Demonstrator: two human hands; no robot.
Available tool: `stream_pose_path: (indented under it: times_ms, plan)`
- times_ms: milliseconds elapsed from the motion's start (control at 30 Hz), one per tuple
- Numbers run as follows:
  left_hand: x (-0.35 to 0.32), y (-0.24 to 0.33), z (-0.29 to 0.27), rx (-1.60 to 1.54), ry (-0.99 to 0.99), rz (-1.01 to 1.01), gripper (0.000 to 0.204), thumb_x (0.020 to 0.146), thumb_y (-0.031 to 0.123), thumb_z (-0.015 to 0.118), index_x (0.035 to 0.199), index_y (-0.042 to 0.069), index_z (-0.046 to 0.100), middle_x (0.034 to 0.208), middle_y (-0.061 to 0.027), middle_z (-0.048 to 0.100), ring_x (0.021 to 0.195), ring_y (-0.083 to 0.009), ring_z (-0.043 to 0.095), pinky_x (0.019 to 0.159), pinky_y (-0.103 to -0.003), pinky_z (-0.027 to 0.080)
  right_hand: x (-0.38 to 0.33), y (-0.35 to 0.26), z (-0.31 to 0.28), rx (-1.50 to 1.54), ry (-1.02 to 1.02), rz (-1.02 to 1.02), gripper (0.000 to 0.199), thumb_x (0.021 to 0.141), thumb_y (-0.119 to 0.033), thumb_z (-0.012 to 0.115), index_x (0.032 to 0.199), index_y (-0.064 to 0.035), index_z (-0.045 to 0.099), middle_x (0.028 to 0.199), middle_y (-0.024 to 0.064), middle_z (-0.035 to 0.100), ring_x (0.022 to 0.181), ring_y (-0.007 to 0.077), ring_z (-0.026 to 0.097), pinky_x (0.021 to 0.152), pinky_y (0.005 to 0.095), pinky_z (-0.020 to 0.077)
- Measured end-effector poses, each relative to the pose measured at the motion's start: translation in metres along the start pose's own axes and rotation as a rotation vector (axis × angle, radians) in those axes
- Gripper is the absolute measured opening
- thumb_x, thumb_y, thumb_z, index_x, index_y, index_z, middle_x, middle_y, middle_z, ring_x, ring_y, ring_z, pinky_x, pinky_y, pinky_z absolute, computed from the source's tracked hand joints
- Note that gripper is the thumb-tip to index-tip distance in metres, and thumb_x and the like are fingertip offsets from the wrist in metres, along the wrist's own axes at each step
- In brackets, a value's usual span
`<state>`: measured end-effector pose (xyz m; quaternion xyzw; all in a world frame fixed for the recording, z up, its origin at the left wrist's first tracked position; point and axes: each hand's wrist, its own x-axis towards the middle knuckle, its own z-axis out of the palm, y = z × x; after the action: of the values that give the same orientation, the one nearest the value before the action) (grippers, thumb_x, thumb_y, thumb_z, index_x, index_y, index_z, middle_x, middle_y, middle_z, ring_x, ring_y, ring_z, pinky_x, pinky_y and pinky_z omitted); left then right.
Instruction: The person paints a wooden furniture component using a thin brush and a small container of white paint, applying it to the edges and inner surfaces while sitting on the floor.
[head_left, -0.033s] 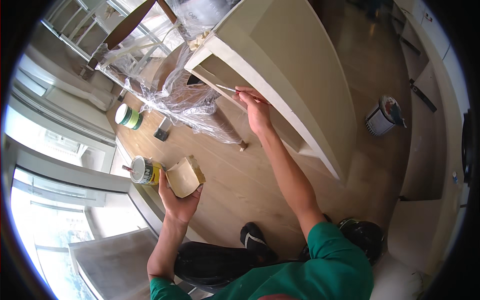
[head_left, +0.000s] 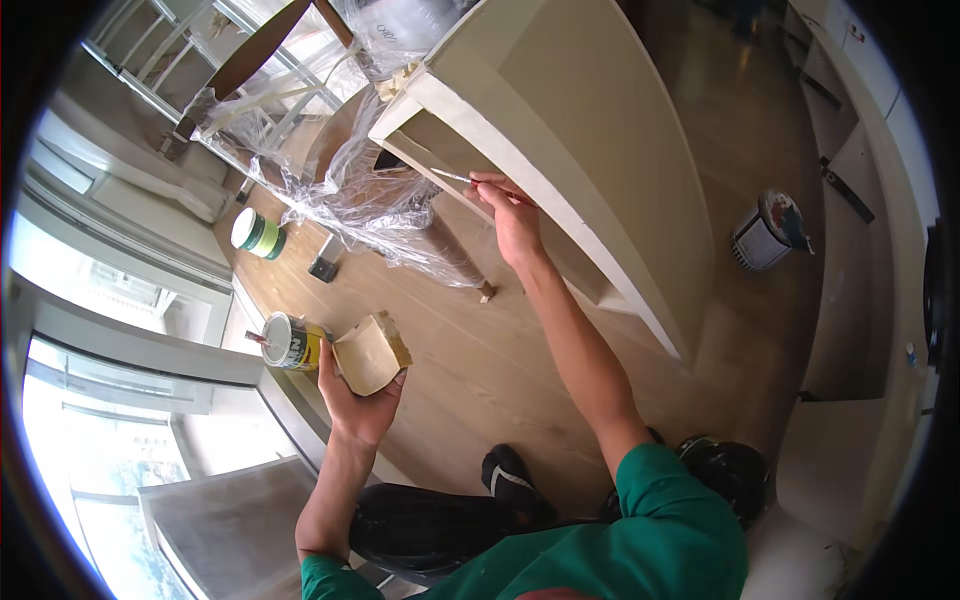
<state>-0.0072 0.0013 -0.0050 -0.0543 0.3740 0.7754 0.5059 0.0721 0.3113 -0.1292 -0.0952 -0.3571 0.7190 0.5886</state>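
Observation:
In my right hand (head_left: 516,228) is a thin paintbrush (head_left: 453,177) with a reddish handle, pinched between the fingers. Its pale tip points left, by the open front of a cream cabinet-like piece (head_left: 600,130) that stands tilted in view. My left hand (head_left: 360,408) is wrapped round the underside of a small open carton (head_left: 369,357), cream-coloured inside with a ragged, brownish edge. Just beyond the left thumb stands a yellow and dark paint tin (head_left: 290,342), a brush handle lying over its top.
Clear plastic sheeting (head_left: 375,225) drapes a brown chair beyond the cabinet. A green and white tub (head_left: 258,234) sits on the wooden floor (head_left: 440,345) near the windows. To the right stands another paint-smeared tin (head_left: 765,235). My dark-shoed foot (head_left: 505,468) is below.

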Motion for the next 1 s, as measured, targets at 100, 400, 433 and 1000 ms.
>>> stream_pose_path:
  times_ms: [100, 400, 433, 1000]
  plan:
    - [-0.0021, 0.0, 0.0022, -0.006, -0.035, -0.002, 0.057, 0.107, 0.054, 0.042, 0.14, 0.009, 0.055, 0.132, -0.0122, 0.065, 0.118, -0.0302, 0.064, 0.102, -0.046, 0.052, 0.0042, -0.0031, 0.0017, -0.042, 0.003, 0.012, 0.017, 0.094, -0.005, 0.07, 0.109, -0.0023, 0.076, 0.112, 0.0101, 0.075, 0.094, 0.0201, 0.071, 0.09, 0.033, 0.0471]
    - [-0.0014, -0.0006, 0.0024, 0.029, -0.024, -0.006, 0.057, 0.107, 0.055, 0.045, 0.14, 0.009, 0.055, 0.131, -0.0122, 0.065, 0.117, -0.0294, 0.064, 0.101, -0.044, 0.052, 0.0082, -0.0015, 0.0039, -0.044, -0.023, 0.012, 0.016, 0.094, -0.003, 0.069, 0.109, 0.0003, 0.075, 0.111, 0.0115, 0.075, 0.094, 0.0212, 0.072, 0.092, 0.034, 0.0514]
    - [-0.0015, -0.0011, 0.0029, 0.027, -0.023, -0.004, 0.057, 0.107, 0.054, 0.045, 0.14, 0.009, 0.054, 0.131, -0.012, 0.065, 0.117, -0.0292, 0.064, 0.101, -0.044, 0.052, 0.0079, -0.0013, 0.0034, -0.044, -0.023, 0.011, 0.016, 0.094, -0.002, 0.069, 0.109, 0.0006, 0.074, 0.111, 0.0117, 0.075, 0.094, 0.0213, 0.072, 0.092, 0.0341, 0.0518]
    - [-0.0021, 0.0005, 0.0018, 0.059, -0.012, -0.018, 0.063, 0.105, 0.062, 0.04, 0.142, 0.012, 0.052, 0.134, -0.0085, 0.063, 0.12, -0.0268, 0.062, 0.1, -0.045, 0.05, 0.0082, 0.0047, 0.0032, -0.032, -0.018, 0.019, 0.017, 0.095, 0.0, 0.068, 0.111, 0.0028, 0.073, 0.111, 0.0128, 0.074, 0.096, 0.0221, 0.072, 0.095, 0.0347, 0.056]
